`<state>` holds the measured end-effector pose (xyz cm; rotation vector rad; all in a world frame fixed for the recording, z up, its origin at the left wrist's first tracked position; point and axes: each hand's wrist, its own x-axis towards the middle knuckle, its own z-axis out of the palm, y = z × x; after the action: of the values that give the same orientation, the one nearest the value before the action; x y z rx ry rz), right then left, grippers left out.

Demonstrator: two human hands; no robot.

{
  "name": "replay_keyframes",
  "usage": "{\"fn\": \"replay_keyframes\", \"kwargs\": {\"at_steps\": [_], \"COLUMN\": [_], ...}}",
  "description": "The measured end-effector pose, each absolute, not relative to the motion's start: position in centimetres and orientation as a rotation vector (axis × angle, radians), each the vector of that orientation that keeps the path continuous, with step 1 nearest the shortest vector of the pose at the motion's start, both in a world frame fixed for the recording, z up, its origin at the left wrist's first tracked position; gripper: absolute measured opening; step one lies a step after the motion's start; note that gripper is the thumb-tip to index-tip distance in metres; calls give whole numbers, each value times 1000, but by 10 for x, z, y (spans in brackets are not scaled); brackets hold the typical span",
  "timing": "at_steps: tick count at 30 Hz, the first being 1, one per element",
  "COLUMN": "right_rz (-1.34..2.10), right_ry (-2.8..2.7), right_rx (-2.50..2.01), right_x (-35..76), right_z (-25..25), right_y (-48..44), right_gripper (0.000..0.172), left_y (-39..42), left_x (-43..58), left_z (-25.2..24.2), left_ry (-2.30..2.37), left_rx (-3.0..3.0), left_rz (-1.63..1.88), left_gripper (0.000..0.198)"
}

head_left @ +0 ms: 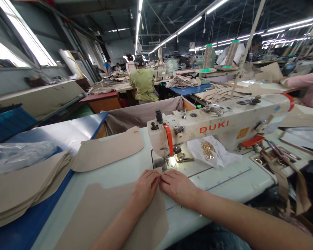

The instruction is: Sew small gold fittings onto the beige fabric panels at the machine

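My left hand and my right hand meet just in front of the sewing machine's needle area, fingertips pressed together. Both are closed on the narrow top end of a beige fabric piece; the exact pinch is hidden by the fingers. The rest of that piece lies flat beneath my left forearm. A small beige end pokes out beyond the fingertips, close to the presser foot. Behind my right hand, a white wrapper with several gold-coloured metal rings rests on the machine bed.
Another beige panel lies left of the machine head. Farther left, a stack of panels and clear plastic sit on a blue-edged table. At right, a tray holds straps and scissors. Co-workers sit beyond, one in green.
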<state>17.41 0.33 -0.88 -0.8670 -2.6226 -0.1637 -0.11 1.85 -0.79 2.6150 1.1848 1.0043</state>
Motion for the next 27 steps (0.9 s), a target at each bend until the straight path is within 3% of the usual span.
{"fn": "replay_keyframes", "kwargs": {"at_steps": [27], "right_rz": [-120], "right_ry": [-2687], "right_rx": [-972], "right_x": [203], "right_z": [-4], "right_y": [32], "right_gripper": [7], "left_y": [49], "left_x": [30], "left_z": [-13], "left_ry": [1246], "left_rx": [2696], "left_rz": [1031], "left_gripper": [19]}}
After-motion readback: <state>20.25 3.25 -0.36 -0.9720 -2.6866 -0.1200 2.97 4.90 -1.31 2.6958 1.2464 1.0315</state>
